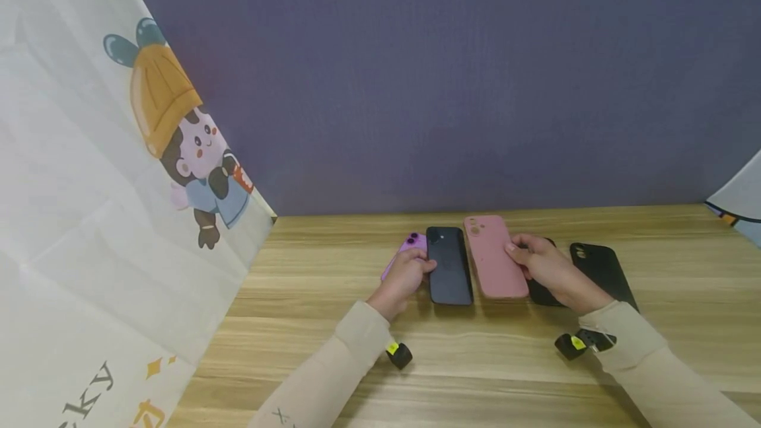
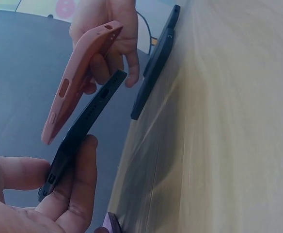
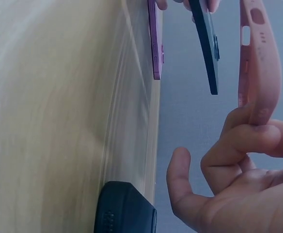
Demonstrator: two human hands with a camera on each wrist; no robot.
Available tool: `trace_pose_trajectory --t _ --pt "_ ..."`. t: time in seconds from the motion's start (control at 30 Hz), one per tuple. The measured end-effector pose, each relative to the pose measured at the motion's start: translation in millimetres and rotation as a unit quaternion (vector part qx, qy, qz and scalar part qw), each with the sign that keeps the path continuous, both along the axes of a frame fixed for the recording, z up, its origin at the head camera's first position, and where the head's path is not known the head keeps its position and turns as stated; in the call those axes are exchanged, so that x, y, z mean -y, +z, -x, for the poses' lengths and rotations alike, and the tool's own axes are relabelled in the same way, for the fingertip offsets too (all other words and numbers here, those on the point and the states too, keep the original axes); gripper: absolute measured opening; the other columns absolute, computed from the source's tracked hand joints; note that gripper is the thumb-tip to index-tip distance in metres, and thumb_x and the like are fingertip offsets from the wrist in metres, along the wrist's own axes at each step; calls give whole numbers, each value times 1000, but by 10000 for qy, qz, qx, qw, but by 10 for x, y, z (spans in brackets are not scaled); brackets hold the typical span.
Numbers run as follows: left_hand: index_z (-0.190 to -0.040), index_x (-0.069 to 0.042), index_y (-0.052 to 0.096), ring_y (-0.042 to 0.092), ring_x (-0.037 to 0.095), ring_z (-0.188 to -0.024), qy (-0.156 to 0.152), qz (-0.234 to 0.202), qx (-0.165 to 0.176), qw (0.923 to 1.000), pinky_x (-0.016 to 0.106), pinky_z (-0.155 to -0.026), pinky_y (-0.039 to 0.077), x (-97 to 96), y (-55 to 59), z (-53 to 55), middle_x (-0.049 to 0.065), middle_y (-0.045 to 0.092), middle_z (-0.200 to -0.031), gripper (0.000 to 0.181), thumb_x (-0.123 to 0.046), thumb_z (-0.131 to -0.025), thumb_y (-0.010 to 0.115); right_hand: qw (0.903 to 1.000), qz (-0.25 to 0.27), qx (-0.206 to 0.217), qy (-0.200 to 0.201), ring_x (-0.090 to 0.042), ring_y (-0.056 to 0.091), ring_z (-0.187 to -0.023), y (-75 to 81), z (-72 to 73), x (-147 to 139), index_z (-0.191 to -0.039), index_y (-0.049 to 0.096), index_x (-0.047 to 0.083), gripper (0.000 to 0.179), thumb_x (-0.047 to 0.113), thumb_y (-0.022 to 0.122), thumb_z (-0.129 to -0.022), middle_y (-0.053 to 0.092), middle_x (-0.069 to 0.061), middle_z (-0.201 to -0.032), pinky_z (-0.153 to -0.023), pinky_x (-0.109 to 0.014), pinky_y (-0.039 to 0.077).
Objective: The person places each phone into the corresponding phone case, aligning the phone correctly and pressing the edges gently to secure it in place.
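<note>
My left hand [image 1: 404,279] pinches a dark phone [image 1: 450,269] by its left long edge, thumb on one face and fingers behind. The phone is held tilted above the table, its camera corner at the upper left in the head view. My right hand [image 1: 543,266] grips a pink phone case [image 1: 495,266] by its right edge, between thumb and fingers. In the right wrist view the hollow case [image 3: 266,73], with its side and end cutouts, is raised off the wood. Phone and case are side by side, the case further right.
On the table [image 1: 487,362], a purple phone [image 1: 418,240] lies partly behind my left hand. A black phone case [image 1: 602,268] lies at the right, and another black flat item [image 1: 540,294] is partly covered by my right hand. A dark partition [image 1: 446,84] stands behind.
</note>
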State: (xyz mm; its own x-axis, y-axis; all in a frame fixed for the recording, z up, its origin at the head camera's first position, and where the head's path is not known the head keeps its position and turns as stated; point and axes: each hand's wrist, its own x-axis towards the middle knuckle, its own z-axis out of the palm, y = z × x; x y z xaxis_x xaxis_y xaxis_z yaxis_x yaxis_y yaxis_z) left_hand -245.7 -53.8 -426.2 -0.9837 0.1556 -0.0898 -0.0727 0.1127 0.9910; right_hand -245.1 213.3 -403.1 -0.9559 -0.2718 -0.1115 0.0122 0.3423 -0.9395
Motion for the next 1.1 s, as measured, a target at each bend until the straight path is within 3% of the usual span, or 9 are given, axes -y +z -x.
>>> trace_pose_trajectory --t 0.23,0.67,1.1 --pt "-89 -3 58 54 15 -73 16 -78 20 10000 28 -73 47 -27 -12 -27 -1 55 -81 7 -7 -93 62 9999 -95 -108 -60 -9 50 -64 12 -21 19 -121 47 -9 31 20 40 -112 54 2 -77 -63 -28 48" --pt "-88 -6 57 56 13 -72 89 -155 110 9998 27 -75 48 -40 3 -52 -2 57 -79 8 -7 -94 62 9999 -86 -135 15 -10 53 -68 29 -40 42 -126 46 -10 35 21 39 -112 57 1 -83 -64 -28 49" --pt "-89 -5 59 55 15 -75 147 -124 75 9998 30 -77 48 -40 33 -69 -3 57 -79 7 -9 -94 63 9998 -101 -191 46 -12 44 -62 57 -62 52 -122 47 -9 32 21 40 -112 48 1 -76 -61 -30 43"
